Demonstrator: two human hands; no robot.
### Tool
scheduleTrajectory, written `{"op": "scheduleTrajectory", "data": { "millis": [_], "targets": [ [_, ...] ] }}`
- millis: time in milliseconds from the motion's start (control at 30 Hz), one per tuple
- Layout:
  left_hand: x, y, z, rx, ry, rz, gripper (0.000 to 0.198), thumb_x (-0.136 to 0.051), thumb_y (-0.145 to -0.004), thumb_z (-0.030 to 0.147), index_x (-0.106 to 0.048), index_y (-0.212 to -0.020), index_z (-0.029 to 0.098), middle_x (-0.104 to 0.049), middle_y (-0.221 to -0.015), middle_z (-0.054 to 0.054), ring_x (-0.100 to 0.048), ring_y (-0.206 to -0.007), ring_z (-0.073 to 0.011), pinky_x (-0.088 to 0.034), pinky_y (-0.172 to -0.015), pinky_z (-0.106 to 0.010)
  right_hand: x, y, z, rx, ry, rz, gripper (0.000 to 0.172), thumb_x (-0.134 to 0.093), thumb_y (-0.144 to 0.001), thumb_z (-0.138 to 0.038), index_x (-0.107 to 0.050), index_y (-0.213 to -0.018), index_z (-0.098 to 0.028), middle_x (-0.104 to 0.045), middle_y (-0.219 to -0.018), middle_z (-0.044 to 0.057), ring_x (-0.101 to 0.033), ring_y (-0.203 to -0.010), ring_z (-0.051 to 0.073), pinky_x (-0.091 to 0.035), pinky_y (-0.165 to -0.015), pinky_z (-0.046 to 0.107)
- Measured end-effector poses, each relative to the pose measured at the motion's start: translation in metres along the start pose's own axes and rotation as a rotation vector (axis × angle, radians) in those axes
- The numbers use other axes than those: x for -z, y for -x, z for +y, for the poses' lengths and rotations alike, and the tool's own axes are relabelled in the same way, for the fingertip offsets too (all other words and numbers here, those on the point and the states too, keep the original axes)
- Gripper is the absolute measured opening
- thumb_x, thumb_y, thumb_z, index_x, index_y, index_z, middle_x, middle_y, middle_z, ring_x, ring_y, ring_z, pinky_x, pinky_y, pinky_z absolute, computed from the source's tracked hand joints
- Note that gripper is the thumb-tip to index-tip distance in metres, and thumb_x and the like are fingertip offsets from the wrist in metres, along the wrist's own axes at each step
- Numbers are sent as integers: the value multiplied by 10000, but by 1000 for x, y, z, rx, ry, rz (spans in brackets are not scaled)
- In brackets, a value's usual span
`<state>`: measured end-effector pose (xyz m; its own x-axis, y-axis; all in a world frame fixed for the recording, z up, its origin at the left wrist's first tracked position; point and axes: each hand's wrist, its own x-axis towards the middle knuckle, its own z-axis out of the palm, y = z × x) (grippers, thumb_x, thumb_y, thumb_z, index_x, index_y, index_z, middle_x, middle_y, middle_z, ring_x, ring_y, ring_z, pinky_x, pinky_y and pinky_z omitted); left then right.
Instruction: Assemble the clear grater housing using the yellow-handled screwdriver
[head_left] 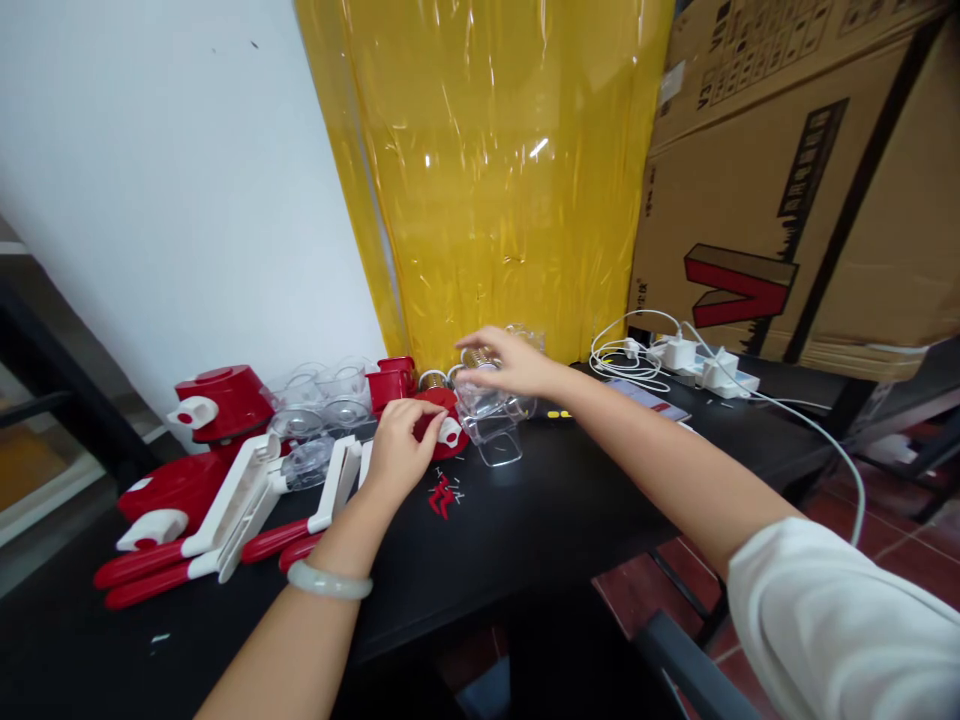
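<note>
My left hand (401,445) rests on the black table (540,510), its fingers curled onto a red and white plastic part (444,428). My right hand (508,362) reaches forward with fingers bent over a clear plastic housing (491,420) and a metal drum piece (477,357); the grip itself is hard to make out. A pale bangle (330,580) sits on my left wrist. Small red bits (442,495) lie on the table just in front of my left hand.
Red and white plastic parts (210,500) and clear cups (322,400) crowd the table's left. A yellow plastic sheet (487,170) hangs behind. White chargers with cables (690,360) and a big cardboard box (802,180) stand at the right. A chair edge (675,650) shows below.
</note>
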<state>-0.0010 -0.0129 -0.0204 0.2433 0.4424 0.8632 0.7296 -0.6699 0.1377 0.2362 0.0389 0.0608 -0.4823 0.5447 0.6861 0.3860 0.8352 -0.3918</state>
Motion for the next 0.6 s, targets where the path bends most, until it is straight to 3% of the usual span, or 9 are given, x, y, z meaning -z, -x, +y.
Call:
{"op": "scheduleTrajectory", "data": {
  "millis": [100,167,200,300,400,500,600],
  "targets": [
    [0,1,2,21,0,-9,154,-610,-957,289,-715,-885,202,-751,-877,-48,-659,-873,-231,-518,-848,-377,18,12,36,-130,-91,324,387,-522,-961,-518,-669,-1168,-227,-691,-1145,95,-638,-1090,217,-505,-974,429],
    [0,1,3,32,16,-13,153,-594,-959,272,-715,-898,201,-752,-889,-47,-671,-871,-226,-525,-844,-370,25,30,66,-304,-31,392,384,-488,-964,-517,-673,-1067,-197,-700,-1043,89,-647,-979,211,-516,-919,415],
    [0,2,3,38,28,-12,151,-590,-958,265,-715,-903,201,-754,-893,-46,-678,-872,-223,-531,-846,-365,26,42,79,-401,23,325,372,-526,-942,-512,-674,-1008,-177,-703,-991,92,-647,-927,209,-516,-893,402],
    [-1,3,4,64,68,10,135,-608,-942,274,-715,-897,205,-761,-892,-39,-701,-849,-210,-551,-839,-347,22,78,107,-574,158,-111,368,-688,-830,-517,-693,-913,-159,-713,-904,86,-641,-832,199,-507,-815,349],
    [-1,4,5,118,115,24,113,-663,-907,307,-715,-864,216,-763,-853,-25,-712,-774,-197,-571,-771,-322,17,100,118,-557,219,-396,445,-820,-691,-524,-717,-946,-175,-718,-941,74,-650,-843,196,-493,-762,301],
    [1,3,11,171,169,13,89,-711,-868,306,-723,-828,227,-761,-811,-8,-708,-722,-184,-582,-750,-310,19,105,119,-525,314,-423,375,-849,-657,-445,-704,-882,-182,-711,-898,53,-643,-811,192,-485,-725,293],
    [4,1,19,192,196,3,86,-730,-848,309,-736,-812,231,-764,-804,-7,-708,-722,-187,-587,-752,-317,27,105,120,-541,138,-316,347,-829,-682,-447,-677,-854,-186,-712,-814,24,-655,-741,171,-500,-679,279]
  ]
}}
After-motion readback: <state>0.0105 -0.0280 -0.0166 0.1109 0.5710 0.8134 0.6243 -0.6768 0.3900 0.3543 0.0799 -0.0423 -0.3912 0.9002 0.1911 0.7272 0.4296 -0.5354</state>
